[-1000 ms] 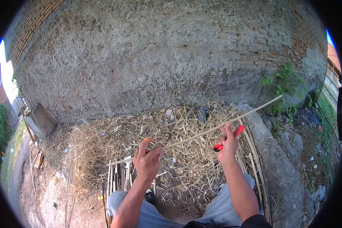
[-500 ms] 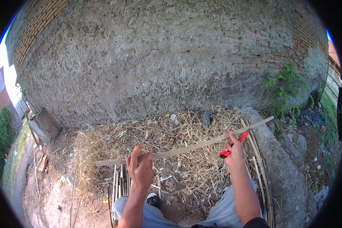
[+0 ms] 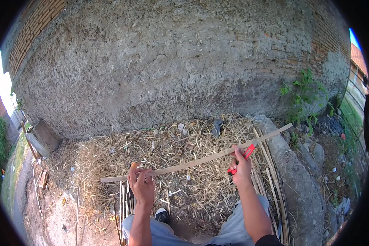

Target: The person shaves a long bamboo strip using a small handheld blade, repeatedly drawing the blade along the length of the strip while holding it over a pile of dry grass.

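A long, pale, flat bamboo strip spans the space before me, its right end higher than its left. My left hand pinches it near the left end; an orange covering shows on one fingertip. Further right, my right hand holds a red utility knife slantwise, the upper end against or just beside the strip. Thumb and finger of that same hand also touch the strip. Whether the blade meets the bamboo cannot be made out.
Dry straw-like shavings cover the ground below. More long strips lie by my right leg and left leg. A rough plastered wall rises ahead, a stone curb runs along the right, and a leafy plant grows beyond.
Both hands have shifted slightly left along the bamboo strip. The utility knife has moved left with my right hand and points a little more upright. The whole view has also drifted slightly.
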Tool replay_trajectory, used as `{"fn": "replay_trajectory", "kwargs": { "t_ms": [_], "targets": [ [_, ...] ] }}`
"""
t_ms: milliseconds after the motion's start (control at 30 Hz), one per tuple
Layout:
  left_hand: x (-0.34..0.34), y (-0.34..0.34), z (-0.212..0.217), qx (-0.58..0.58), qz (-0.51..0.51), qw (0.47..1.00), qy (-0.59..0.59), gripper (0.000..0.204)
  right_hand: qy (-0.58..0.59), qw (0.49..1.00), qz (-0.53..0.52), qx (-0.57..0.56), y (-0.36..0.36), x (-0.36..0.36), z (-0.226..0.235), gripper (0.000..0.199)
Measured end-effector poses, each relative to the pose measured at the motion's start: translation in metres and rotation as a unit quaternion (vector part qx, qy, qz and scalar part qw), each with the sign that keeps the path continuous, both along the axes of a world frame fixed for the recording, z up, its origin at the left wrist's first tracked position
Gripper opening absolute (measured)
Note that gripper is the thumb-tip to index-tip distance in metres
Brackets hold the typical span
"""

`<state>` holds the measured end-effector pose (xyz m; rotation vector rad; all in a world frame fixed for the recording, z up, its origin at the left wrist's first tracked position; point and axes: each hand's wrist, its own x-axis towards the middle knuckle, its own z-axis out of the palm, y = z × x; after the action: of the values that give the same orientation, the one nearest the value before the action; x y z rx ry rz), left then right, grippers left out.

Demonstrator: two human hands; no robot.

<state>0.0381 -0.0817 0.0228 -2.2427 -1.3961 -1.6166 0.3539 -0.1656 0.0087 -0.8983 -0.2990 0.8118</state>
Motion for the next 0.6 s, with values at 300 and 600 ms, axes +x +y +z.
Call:
{"fn": "replay_trajectory", "kwargs": {
  "t_ms": [300,600],
  "targets": [
    [-0.011,0.01,0.003,0.039,0.024,0.999,-0.021,0.023,-0.021,0.998,0.034,0.046,0.008,-0.013,-0.007,0.031],
    [-0.019,0.029,-0.007,0.002,0.026,0.996,-0.085,0.025,-0.008,0.995,0.075,0.07,0.018,-0.023,-0.025,0.028]
  ]
}}
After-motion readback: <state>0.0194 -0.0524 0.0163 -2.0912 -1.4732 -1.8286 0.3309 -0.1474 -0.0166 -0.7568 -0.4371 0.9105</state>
